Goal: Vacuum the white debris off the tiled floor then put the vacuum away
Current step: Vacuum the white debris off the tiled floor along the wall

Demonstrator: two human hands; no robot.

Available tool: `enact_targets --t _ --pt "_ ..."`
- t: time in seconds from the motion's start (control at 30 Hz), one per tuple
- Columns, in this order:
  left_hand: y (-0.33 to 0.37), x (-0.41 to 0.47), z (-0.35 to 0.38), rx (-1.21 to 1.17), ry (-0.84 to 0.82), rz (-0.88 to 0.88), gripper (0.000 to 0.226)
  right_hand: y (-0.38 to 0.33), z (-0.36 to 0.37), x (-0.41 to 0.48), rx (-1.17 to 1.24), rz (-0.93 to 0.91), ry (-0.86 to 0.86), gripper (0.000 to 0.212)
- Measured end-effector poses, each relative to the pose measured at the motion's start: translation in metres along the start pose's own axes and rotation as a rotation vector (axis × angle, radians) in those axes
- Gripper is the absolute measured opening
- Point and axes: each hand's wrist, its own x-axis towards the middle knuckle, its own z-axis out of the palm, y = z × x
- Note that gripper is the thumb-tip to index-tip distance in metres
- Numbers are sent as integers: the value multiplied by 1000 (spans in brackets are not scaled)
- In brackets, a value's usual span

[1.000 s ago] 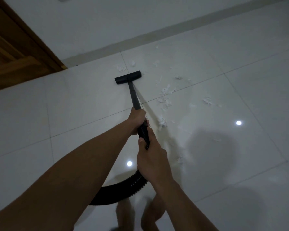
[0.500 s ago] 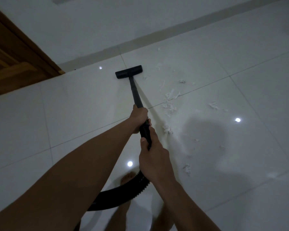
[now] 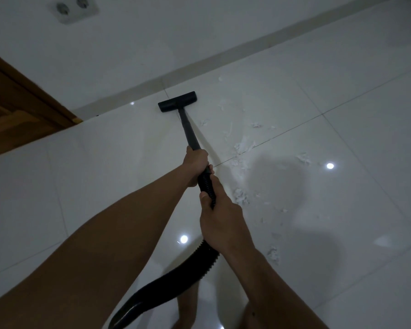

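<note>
Left hand: the left hand (image 3: pixel 196 162), at the centre of the frame, is clenched around the lower end of the black wand (image 3: pixel 189 131), just above the ribbed hose.
Right hand: the right hand (image 3: pixel 221 224), below and right of centre, is wrapped tightly around the ribbed hose (image 3: pixel 205 184); its thumb is laid along the top of the hose.
Hose: from under the right hand it is curved down and to the left, out of the bottom edge of the frame.
Floor head: the black floor head (image 3: pixel 178 101) is set flat on the tiled floor (image 3: pixel 93 174), above centre, close to the pale skirting strip (image 3: pixel 223 60) at the foot of the wall.
White debris: the white debris (image 3: pixel 241 153) is scattered on the tiles to the right of the wand, from beside the floor head down towards the lower right; it is not touched by the floor head.
Containers: no debris holder is seen; the vacuum body is out of view.
Edges: a wooden door frame (image 3: pixel 22 103) is seen at the upper left, and a double wall socket (image 3: pixel 73 8) at the top left.
Open room: bare glossy tiles are spread left of the wand and across the right side of the frame.
</note>
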Motion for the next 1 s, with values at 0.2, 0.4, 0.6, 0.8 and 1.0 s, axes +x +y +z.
enact_targets --t 0.2,0.4,0.6,0.8,1.0 --pt "28 21 -4 26 -7 4 46 -22 1 28 -10 -4 11 52" --pt "60 33 -3 40 -17 2 52 -46 -7 51 -47 -31 27 52" --pt "89 37 -1 52 -39 -1 29 -66 -13 72 -74 -58 56 53" --pt "109 37 2 52 -49 -12 10 -81 -26 84 -124 -96 57 52" --pt "110 31 11 43 -47 -19 12 -81 -37 79 -122 -97 66 52"
